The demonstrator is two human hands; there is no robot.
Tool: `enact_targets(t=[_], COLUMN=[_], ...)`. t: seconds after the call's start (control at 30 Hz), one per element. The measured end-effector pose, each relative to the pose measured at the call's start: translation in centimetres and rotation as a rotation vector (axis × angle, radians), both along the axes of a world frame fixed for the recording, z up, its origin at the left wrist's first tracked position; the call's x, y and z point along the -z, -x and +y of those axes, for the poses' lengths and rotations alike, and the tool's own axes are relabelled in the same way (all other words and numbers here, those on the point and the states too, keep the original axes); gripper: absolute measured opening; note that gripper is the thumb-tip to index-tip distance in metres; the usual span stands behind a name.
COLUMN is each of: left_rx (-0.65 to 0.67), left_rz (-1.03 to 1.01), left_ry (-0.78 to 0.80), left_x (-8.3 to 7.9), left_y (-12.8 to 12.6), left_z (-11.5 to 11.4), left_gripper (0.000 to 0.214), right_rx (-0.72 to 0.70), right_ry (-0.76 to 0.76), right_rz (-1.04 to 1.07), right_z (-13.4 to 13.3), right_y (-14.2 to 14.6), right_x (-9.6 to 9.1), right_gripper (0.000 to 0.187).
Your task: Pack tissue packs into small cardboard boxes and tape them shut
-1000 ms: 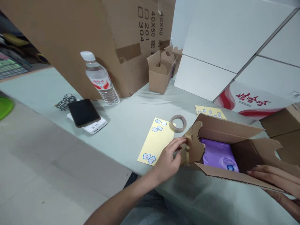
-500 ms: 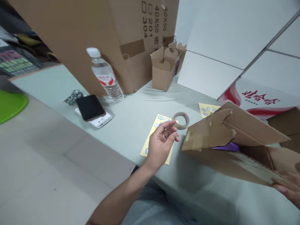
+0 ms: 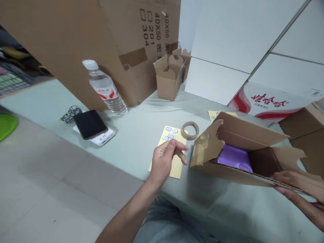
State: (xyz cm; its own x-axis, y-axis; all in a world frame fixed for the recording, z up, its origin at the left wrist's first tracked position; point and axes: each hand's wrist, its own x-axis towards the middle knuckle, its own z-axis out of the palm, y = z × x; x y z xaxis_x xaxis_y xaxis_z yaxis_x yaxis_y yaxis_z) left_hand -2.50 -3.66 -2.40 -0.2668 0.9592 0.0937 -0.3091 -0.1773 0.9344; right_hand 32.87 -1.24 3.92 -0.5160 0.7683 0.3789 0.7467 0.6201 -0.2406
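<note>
Beside the box [image 3: 235, 174], the left hand [image 3: 163, 158] is hovering half-open; the right hand [image 3: 301, 181] is pinching the box's side. Inside, a purple pack [image 3: 234, 157] is lying, liable to slide if that grip slips.

Likely workroom — open carton [image 3: 243, 136], tape [image 3: 189, 137]

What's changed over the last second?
The left hand came off the taped end of the box and drew left over the nearer sheet. The box tipped, hiding most of the purple pack, then tipped back partway. Unchanged: the right hand grips the box; tape, bottle and phone keep their places.
</note>
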Motion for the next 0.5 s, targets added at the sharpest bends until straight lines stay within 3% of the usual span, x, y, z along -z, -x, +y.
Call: enact_targets(t=[0.03, 0.1, 0.17, 0.23, 0.33, 0.4, 0.5], left_rx=[-0.028, -0.089, -0.2, -0.277, -0.255, -0.239, -0.25], left_rz=[-0.005, 0.075, 0.248, 0.554, 1.132, 1.356, 1.387], left_ry=[0.015, 0.005, -0.12, -0.372, -0.69, -0.718, -0.654], left_x=[0.2, 0.4, 0.1, -0.5, -1.7, -2.4, -2.9], left_y=[0.0, -0.1, -0.3, -0.8, -2.0, -2.8, -3.3], left_z=[0.1, 0.0, -0.6, -1.5, -2.2, -2.1, -1.3], left_gripper=[0.019, 0.038, 0.041, 0.042, 0.046, 0.038, 0.026], right_rx=[-0.069, -0.179, -0.208, -0.194, -0.187, -0.222, -0.163], right_ry=[0.034, 0.062, 0.026, -0.023, -0.106, -0.146, -0.217], right_rz=[-0.049, -0.088, -0.045, -0.014, 0.005, 0.072, 0.332], right_z=[0.1, 0.1, -0.2, -0.9, -2.0, -2.5, -2.5], right_y=[0.5, 1.6, 3.1, 4.7, 6.6, 6.7, 4.6], right_x=[-0.6, -1.4, -1.5, -1.4, -1.1, -1.3, -1.3], right_gripper=[0.012, 0.013, 0.012, 0.01, 0.013, 0.018, 0.026])
